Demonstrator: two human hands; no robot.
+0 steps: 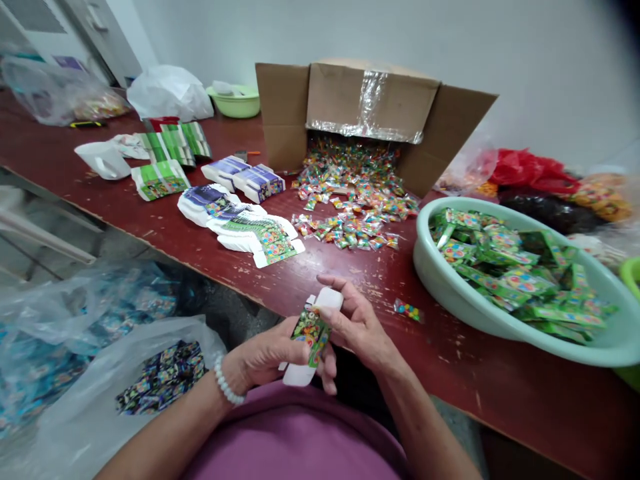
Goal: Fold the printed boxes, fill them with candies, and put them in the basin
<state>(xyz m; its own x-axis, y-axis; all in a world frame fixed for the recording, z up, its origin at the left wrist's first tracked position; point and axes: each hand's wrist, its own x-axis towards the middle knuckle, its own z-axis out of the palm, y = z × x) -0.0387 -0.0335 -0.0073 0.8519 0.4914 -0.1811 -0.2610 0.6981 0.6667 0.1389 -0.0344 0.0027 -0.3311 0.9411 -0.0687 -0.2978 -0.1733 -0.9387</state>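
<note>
Between my hands, above my lap at the table's edge, is a small green printed carton (311,330) with its white end flaps standing out. My left hand (273,353), a pale bead bracelet at the wrist, grips its lower part, thumb on the printed face. At the upper flap, my right hand (357,323) pinches the carton with thumb and fingers. One small candy packet (408,310) lies on the table to the right of my right hand. Beyond my hands lies a fanned row of flat, unfolded cartons (250,230). Whether the held carton contains anything is hidden.
A tipped cardboard box (370,100) spills many candy packets (350,207) onto the red table (360,273). To the right stands a pale green basin (425,257) full of green cartons. Bundled cartons (243,177) and a white mug (103,160) are at left; plastic bags (130,360) lie below.
</note>
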